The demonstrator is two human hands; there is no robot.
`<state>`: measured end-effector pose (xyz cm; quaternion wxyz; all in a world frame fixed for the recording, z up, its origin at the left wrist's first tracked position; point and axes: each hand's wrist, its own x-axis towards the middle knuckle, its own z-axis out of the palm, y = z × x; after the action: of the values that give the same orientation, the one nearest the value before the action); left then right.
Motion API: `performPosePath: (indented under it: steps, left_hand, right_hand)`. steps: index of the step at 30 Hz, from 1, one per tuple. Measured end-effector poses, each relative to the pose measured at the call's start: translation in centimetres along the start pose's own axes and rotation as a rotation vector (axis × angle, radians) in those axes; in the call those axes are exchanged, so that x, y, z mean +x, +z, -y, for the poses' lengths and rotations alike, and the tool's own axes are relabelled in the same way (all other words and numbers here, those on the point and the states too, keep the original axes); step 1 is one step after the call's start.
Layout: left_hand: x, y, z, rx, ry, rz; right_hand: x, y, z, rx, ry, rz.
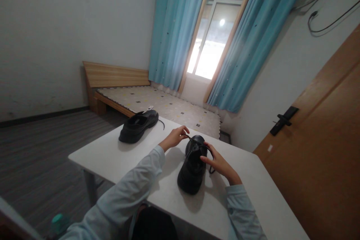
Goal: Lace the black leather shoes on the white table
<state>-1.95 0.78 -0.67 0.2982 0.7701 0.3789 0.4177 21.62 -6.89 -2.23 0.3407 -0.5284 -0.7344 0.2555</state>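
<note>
- So, two black shoes (191,180) (132,131), both upright on one white desk (253,183).
- One shoe sits right between the hands, toe pointing away from the person. The other's well apart from it, near the desk's far left edge, with one lace end (163,123) trailing off.
- Two hands in total. Left hand (176,137) is pinched narrow on a lace (189,137), pulled out to the left of the near shoe's toe end.
- Right hand (216,158) is half curled at that shoe's right side, thumb by the opening and fingers up near the laces. Can't tell if it's gripping a lace or just touching.
- Behind that: one bed (168,105), one window (209,56) and two blue curtains (177,26) (253,37).
- One brown door (317,150) on the right, one black handle (284,120).
</note>
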Motion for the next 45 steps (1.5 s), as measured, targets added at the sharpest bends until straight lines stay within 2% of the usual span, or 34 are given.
performPosePath:
  steps: [6, 9, 13, 17, 21, 24, 28, 34, 37, 41, 45]
  left_hand:
    - [0.5, 0.3, 0.6, -0.404, -0.122, -0.124]
    - [0.6, 0.4, 0.4, -0.539, -0.139, -0.191]
    - [0.5, 0.4, -0.3, -0.680, -0.139, -0.203]
    - [0.4, 0.2, -0.9, -0.763, -0.161, -0.228]
    - [0.6, -0.3, -0.8, -0.742, -0.189, -0.318]
    - [0.8, -0.6, -0.6, -0.738, -0.157, -0.341]
    - [0.7, -0.6, -0.7, -0.809, -0.058, -0.239]
    - [-0.2, -0.7, -1.5, -0.872, 0.087, 0.123]
    - [-0.5, -0.7, -1.8, -0.827, 0.114, 0.248]
    - [-0.5, -0.7, -1.7, -0.795, 0.113, 0.283]
    - [-0.3, -0.5, -1.6, -0.704, 0.082, 0.230]
  right_hand:
    - [-0.1, 0.0, 0.1, -0.008, 0.008, 0.013]
    - [-0.1, -0.1, 0.3, -0.012, 0.013, 0.017]
    - [-0.1, -0.1, 0.3, -0.018, 0.004, 0.017]
    - [-0.1, -0.1, 0.0, -0.019, 0.001, 0.012]
    - [-0.1, -0.1, -0.4, -0.018, 0.001, 0.022]
    - [-0.1, 0.0, -0.4, -0.007, 0.004, 0.016]
    - [-0.2, 0.0, 0.0, 0.030, 0.020, 0.014]
    - [-0.5, -0.5, 0.8, 0.087, 0.006, 0.016]
    - [-0.4, -0.8, 1.0, 0.096, -0.003, -0.037]
    - [0.0, -1.1, 0.8, 0.078, -0.027, -0.151]
    - [0.3, -1.3, 0.4, 0.091, -0.034, -0.195]
